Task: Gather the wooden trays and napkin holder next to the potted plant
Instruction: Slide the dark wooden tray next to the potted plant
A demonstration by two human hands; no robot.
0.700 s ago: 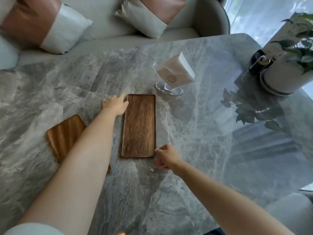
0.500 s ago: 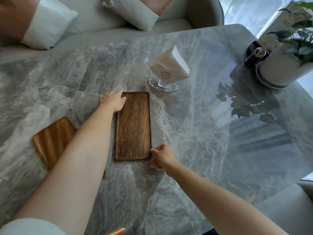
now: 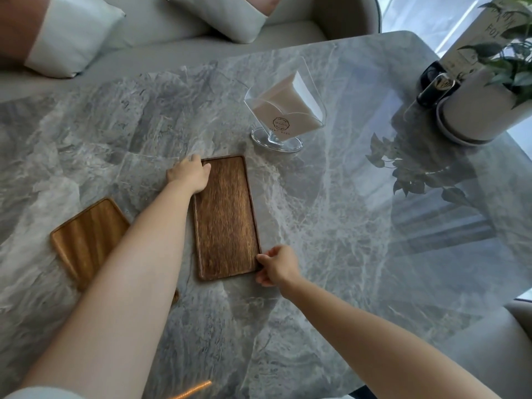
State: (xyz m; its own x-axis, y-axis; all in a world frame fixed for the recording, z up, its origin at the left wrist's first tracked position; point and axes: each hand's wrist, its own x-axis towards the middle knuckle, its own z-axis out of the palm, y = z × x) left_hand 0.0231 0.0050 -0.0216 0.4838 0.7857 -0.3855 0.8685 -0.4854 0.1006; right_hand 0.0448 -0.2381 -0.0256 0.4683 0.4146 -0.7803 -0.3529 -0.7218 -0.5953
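A dark rectangular wooden tray [image 3: 226,217] lies flat in the middle of the grey marble table [image 3: 345,240]. My left hand [image 3: 190,174] grips its far left corner. My right hand [image 3: 277,266] grips its near right corner. A lighter wooden tray [image 3: 86,240] lies to the left, partly hidden under my left forearm. A clear napkin holder [image 3: 283,110] with beige napkins stands just beyond the dark tray. The potted plant [image 3: 489,90] in a white pot stands at the table's far right.
A dark small object [image 3: 433,87] and a printed card [image 3: 472,44] stand beside the pot. A grey sofa with cushions [image 3: 230,15] runs along the table's far side. A seat [image 3: 506,349] sits at the near right corner.
Both hands have closed in on the dark tray's opposite corners. The tray lies in about the same spot on the table. The view has shifted slightly.
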